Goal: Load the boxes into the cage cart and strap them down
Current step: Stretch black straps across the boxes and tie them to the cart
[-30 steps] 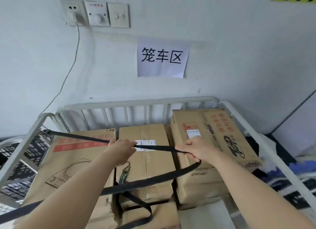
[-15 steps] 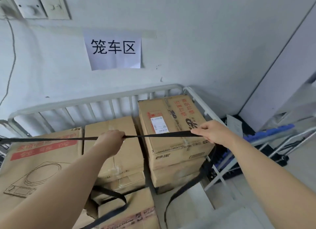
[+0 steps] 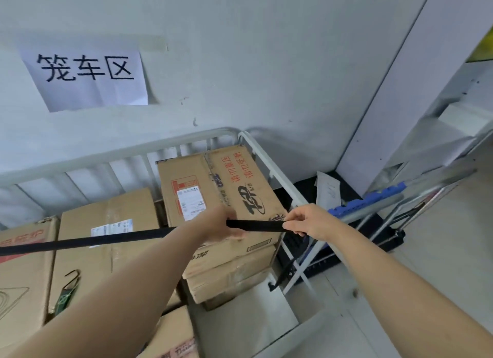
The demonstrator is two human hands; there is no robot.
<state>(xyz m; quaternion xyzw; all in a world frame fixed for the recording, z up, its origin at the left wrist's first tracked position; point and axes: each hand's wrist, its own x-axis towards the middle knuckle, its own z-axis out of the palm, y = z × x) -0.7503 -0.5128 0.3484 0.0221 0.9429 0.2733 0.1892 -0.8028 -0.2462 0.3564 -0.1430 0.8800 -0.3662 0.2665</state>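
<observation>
Our left hand (image 3: 218,224) is closed round the flat black webbing strap (image 3: 106,239), and our right hand (image 3: 314,221) pinches it further right. Both are above the tall brown cardboard box (image 3: 240,181) at the right of the white tubular cage cart (image 3: 160,146). The strap runs across the box tops from the left. We see two risks. A weak pinch could let it slip slack. Lying close to the box's near edge, it could slide off when tightened.
</observation>
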